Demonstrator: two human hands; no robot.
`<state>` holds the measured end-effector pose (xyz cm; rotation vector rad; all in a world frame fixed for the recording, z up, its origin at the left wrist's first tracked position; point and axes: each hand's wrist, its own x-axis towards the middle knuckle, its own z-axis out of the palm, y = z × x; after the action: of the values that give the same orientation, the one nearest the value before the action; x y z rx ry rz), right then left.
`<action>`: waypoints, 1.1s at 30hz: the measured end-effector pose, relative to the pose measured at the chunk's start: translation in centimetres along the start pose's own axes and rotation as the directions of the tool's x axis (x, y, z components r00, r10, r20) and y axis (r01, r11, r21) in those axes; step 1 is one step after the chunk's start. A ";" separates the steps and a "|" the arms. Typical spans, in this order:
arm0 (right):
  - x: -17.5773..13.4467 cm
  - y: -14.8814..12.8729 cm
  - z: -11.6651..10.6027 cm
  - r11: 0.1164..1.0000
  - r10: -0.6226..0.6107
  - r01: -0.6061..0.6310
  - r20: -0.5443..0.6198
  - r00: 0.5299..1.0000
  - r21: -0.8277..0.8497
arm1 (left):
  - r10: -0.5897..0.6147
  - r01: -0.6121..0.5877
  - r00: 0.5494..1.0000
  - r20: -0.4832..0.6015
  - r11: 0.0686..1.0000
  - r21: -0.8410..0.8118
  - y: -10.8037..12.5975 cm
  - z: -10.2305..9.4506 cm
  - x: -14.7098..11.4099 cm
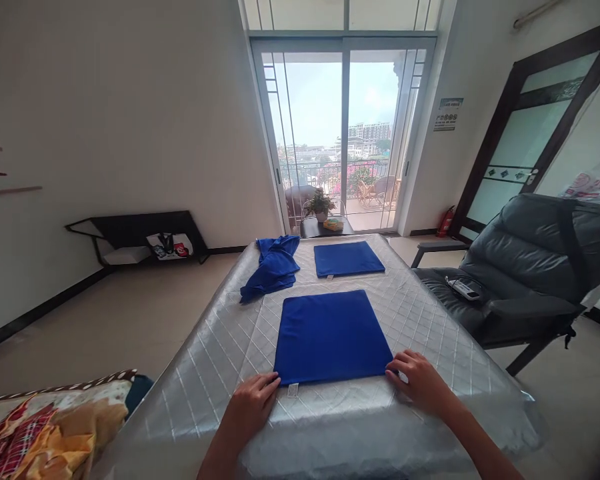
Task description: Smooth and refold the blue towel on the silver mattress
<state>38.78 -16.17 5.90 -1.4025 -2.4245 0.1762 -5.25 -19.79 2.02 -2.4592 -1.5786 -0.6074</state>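
Observation:
A blue square cushion cover (333, 337) lies flat on the plastic-wrapped mattress (215, 373), a small white tag at its near edge. At its near left corner, my left hand (253, 403) has thumb and fingers closed on the cloth. My right hand (420, 380) pinches the near right corner in the same way. Just beyond, a second blue cushion cover (349, 259) is spread flat, also with a white tag. To its left is a crumpled heap of blue cloth (275, 267).
A dark recliner (530, 253) with a white handset (463, 289) on its seat stands right of the mattress. Patterned bedding (65, 427) is at lower left. A potted plant (321, 205) sits on a chair before the glass sliding door (310, 120). A black folded frame (140, 227) leans by the left wall.

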 end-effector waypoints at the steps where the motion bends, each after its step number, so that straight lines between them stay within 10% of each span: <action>1: 0.4 -0.3 0.0 1.000 0.018 -0.018 -0.010 1.000 -0.006 | -0.019 0.019 1.000 0.010 1.000 0.008 0.3 -0.3 0.2; 8: 4.8 -2.1 3.0 0.990 0.136 -0.141 -0.158 0.978 -0.019 | -0.042 0.039 0.999 -0.019 0.991 -0.126 6.3 -0.6 7.4; 17: 5.5 -1.5 7.9 0.958 0.251 -0.249 0.000 0.968 -0.142 | 0.146 -0.125 0.974 0.173 0.984 -0.125 15.6 7.1 16.4; 23: 5.5 -1.8 7.9 0.939 0.317 -0.311 0.022 0.948 -0.144 | -0.023 0.042 0.966 0.258 0.997 -0.068 13.7 9.1 14.8; 33: 5.5 -1.9 7.8 0.932 0.352 -0.347 0.030 0.936 -0.100 | -0.317 0.298 0.914 0.251 0.948 0.111 6.6 6.6 8.4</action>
<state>31.99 -11.91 0.38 -1.8869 -2.2227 0.1843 5.39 -13.36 0.07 -2.3354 -2.0775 -0.2572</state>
